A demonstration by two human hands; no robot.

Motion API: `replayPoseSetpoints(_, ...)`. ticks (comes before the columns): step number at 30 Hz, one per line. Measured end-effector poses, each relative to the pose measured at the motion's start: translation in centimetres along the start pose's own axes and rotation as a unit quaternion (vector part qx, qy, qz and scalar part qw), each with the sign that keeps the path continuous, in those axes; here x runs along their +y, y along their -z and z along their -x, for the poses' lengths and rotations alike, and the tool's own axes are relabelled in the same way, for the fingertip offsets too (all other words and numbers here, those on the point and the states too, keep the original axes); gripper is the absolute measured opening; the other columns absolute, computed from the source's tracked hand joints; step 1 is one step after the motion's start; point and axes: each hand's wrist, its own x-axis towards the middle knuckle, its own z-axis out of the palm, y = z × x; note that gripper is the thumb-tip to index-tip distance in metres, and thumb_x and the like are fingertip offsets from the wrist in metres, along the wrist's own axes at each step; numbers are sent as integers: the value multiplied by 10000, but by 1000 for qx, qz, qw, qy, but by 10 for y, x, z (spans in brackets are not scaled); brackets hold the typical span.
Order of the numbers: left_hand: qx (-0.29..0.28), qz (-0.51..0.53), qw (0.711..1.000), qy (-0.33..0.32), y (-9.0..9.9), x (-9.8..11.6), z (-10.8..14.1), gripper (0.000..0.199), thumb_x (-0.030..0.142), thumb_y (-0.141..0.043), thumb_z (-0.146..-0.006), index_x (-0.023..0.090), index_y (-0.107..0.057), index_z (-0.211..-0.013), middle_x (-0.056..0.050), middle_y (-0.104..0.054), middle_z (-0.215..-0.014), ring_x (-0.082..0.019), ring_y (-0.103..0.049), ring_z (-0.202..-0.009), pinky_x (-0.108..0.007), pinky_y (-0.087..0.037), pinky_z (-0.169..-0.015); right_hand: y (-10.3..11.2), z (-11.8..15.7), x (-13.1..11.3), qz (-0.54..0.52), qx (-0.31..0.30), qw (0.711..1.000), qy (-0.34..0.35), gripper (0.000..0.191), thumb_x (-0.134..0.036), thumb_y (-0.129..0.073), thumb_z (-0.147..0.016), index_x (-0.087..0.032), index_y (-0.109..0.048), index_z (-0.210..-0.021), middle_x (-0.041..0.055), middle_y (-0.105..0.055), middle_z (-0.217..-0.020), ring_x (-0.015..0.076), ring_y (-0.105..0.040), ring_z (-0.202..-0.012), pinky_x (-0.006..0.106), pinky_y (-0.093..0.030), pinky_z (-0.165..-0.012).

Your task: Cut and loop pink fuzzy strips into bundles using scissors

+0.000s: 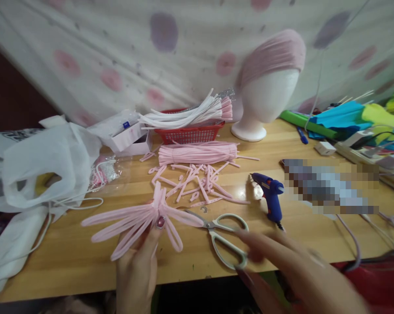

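Note:
A pink pipe-cleaner shape of several long loops (pixel 128 220) fans out above the table's front part. My left hand (pixel 139 261) is closed on its gathered middle, the thumb in front and the other fingers mostly behind. My right hand (pixel 291 266), blurred by motion, has its thumb and forefinger apart beside the handles of the scissors (pixel 229 250). Whether it touches them I cannot tell. The scissors lie partly spread on the table, with their cream handles towards my right hand. One pink loop overlaps the blades.
Short pink pipe-cleaner pieces (pixel 197 181) lie scattered before a pink bundle (pixel 198 153). Behind stands a red basket (pixel 190 134) with white stems. A blue glue gun (pixel 270 196), foam head (pixel 268 96), white bag (pixel 53 161) and power strip (pixel 373 157) surround the work area.

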Motion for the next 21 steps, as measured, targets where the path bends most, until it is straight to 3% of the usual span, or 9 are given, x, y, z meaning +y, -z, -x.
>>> replayPoseSetpoints(2,0,1,1000,6,0,-3,-1,488,147,-987,-418,252,-803,-858,31,-805,-869,-199,-767,-987,-157,-603,-786,-19,-7,2,14,-18,999,26,282,-237,-542,-968,-320,-641,-1218,120,-753,-1128,298,-784,-878,387,-677,-655)
replayPoseSetpoints(5,-19,1,1000,8,2,-8,-2,527,150,-993,-446,237,-807,-931,2,-812,-897,-233,-776,-967,-256,-628,-869,-46,-9,13,60,-57,996,30,324,-141,-561,-894,-248,-630,-1193,133,-740,-1147,314,-769,-926,446,-678,-726)
replayPoseSetpoints(8,-49,-3,999,12,3,-12,-2,505,167,-985,-520,227,-806,-989,-30,-814,-923,-247,-777,-949,-332,-638,-892,-61,-10,23,115,-58,991,30,372,-109,-600,-840,-173,-611,-1206,168,-736,-1109,335,-753,-919,476,-667,-749)
replayPoseSetpoints(11,-69,-10,997,11,3,-13,0,485,182,-976,-557,206,-805,-1010,-56,-812,-913,-262,-774,-911,-350,-663,-808,-66,-15,27,165,-43,984,49,368,-112,-624,-809,-92,-625,-1177,186,-746,-967,339,-752,-779,467,-658,-649)
replayPoseSetpoints(15,-47,-1,999,11,1,-8,3,507,140,-986,-510,195,-807,-980,-53,-815,-911,-257,-774,-895,-339,-673,-773,-56,-17,31,109,-78,990,54,180,-168,-626,-884,-172,-654,-1062,124,-763,-929,301,-765,-749,401,-648,-624)
replayPoseSetpoints(18,-3,18,1000,-9,2,-3,0,463,141,-992,-495,196,-811,-917,-29,-815,-864,-234,-782,-844,-283,-673,-714,-34,-5,37,-5,-81,996,-34,136,-292,-625,-959,-244,-628,-1086,66,-778,-928,252,-781,-756,314,-641,-622)
replayPoseSetpoints(21,32,33,999,-25,3,0,-5,429,181,-1004,-486,203,-814,-869,-5,-809,-790,-208,-788,-760,-208,-652,-623,-9,14,44,-164,-31,978,-125,147,-381,-651,-957,-283,-644,-1065,65,-802,-934,261,-802,-810,299,-657,-683)
